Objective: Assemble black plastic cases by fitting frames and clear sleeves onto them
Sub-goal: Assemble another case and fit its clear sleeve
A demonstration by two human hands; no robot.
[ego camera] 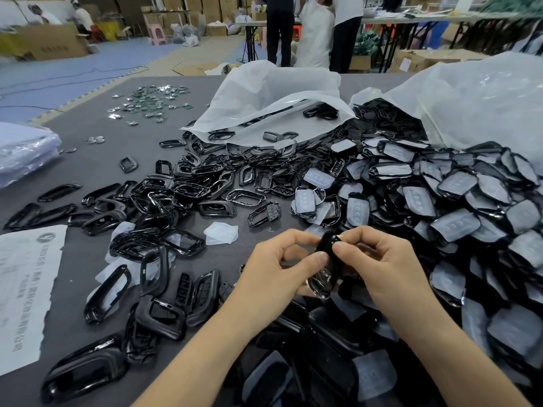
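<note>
- Above the near edge of the table (88, 163), both hands hold one black case (324, 246) up, clear of the heaps.
- Left hand (276, 271): grip pinching the case's side, thumb on its face, steadying it.
- Right hand (385, 268): grip pinching the top end, likely pressing a part home.
- Loose frames (191, 186) lie left and sleeved pieces (440, 198) right, both within easy reach.

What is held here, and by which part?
One black case, pinched by both hands: left hand on its left edge, right hand near its top end.
</note>
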